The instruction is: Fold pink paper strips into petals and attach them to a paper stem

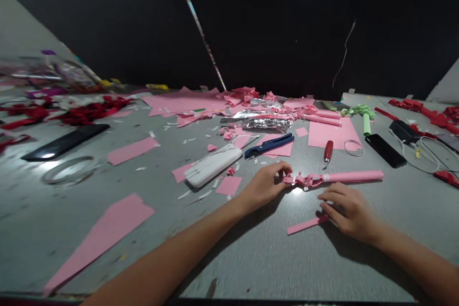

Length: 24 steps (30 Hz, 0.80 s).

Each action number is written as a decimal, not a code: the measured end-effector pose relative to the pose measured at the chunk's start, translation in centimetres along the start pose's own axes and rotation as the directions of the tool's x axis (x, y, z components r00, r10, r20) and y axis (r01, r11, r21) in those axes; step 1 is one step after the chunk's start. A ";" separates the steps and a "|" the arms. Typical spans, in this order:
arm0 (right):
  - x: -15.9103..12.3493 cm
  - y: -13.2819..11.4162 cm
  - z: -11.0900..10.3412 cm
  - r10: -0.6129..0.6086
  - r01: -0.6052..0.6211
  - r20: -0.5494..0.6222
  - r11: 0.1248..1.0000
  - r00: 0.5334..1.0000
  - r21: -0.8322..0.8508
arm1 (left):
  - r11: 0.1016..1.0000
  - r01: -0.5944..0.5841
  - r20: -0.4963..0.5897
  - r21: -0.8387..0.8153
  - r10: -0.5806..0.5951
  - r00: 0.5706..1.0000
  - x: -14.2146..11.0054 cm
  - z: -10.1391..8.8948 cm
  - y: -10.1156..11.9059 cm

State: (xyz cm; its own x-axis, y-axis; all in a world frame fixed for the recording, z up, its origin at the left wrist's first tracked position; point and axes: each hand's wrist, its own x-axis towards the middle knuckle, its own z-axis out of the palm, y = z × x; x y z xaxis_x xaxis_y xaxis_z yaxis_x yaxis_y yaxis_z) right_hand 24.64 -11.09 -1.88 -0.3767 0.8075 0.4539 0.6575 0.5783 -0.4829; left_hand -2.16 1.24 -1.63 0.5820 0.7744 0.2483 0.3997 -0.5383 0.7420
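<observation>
My left hand (265, 182) pinches the left end of a curled pink paper strip (304, 180), thumb and fingertips closed on it. The looped strip joins a rolled pink paper tube (355, 176) that lies to the right on the table. My right hand (349, 211) is just below the tube, palm down, with bent fingers and a gap between thumb and forefinger. A flat pink paper strip (306, 225) runs under the fingers of this hand; its right end is hidden there.
Behind my hands are a blue-handled cutter (270, 146), a white power bank (213, 166), a red-handled tool (328, 151) and a wire ring (354, 147). A black phone (385, 150) and cables lie right. Pink paper (103, 234) and a black case (66, 142) lie left.
</observation>
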 end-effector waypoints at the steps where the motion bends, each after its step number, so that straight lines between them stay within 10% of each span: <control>1: 0.5 -0.2 -0.2 0.010 -0.010 -0.021 1.000 1.000 -0.013 | 1.000 -0.007 -0.003 0.003 0.007 1.000 0.0 0.1 0.0; 12: 12.5 3.0 0.6 0.233 -0.219 0.349 0.972 0.908 -0.080 | 0.999 0.000 0.012 -0.037 0.001 1.000 0.1 -0.1 -0.6; 24: 13.2 4.5 0.3 0.245 -0.442 0.574 0.867 0.781 0.232 | 0.897 0.169 -0.021 -0.409 -0.194 0.981 0.3 0.5 -1.0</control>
State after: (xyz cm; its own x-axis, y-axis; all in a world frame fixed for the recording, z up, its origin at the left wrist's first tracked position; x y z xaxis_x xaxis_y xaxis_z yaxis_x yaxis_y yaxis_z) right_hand 22.47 2.16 1.73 -0.5081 0.8393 -0.1933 0.5850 0.1716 -0.7926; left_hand -2.01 1.88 -2.59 0.4784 0.8709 0.1123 0.1675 -0.2160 0.9619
